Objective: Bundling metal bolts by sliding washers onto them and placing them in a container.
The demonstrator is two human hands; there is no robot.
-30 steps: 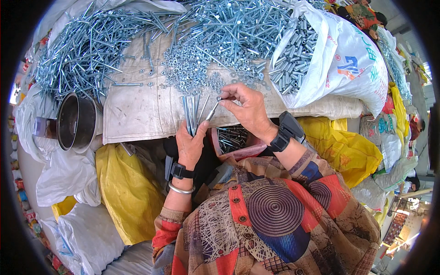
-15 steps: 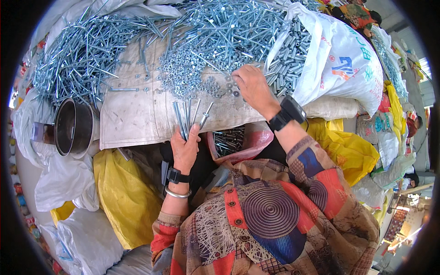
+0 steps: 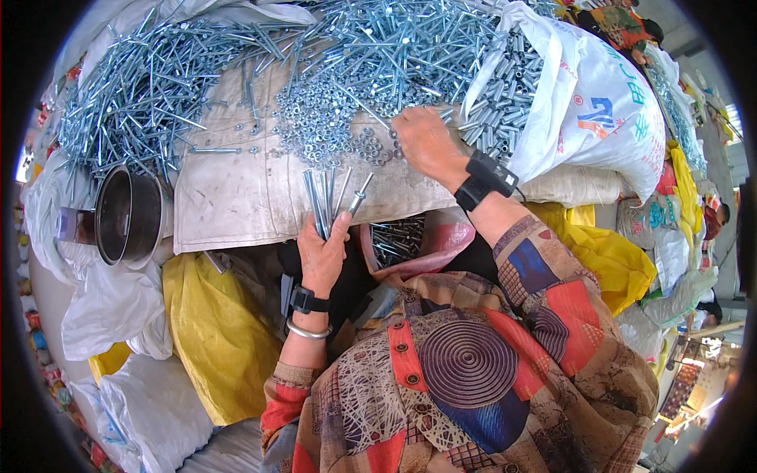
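Several long metal bolts (image 3: 320, 199) stand upright in my left hand (image 3: 322, 256), its fingers wrapped round their lower ends. The bolt nearest the thumb carries a short sleeve (image 3: 359, 197). My right hand (image 3: 426, 142) reaches over the cloth-covered surface, fingers bent down at the right edge of a spread of small nuts and washers (image 3: 367, 146). Its fingertips are pressed together among them; what they pinch, if anything, is hidden. Beyond and left of this hand lies a heap of loose bolts (image 3: 378, 47).
Metal sleeves (image 3: 501, 114) spill from a white woven sack (image 3: 583, 118) on the right. A second bolt heap (image 3: 134, 102) lies left, above a dark round pan (image 3: 118, 217). Below the cloth edge sits a pink-rimmed container (image 3: 445, 248) of bolts. Yellow sacks (image 3: 213, 331) flank me.
My right hand has shifted slightly left over the washers, its wrist turning a little. My left hand stays nearly in place, still gripping the bolts.
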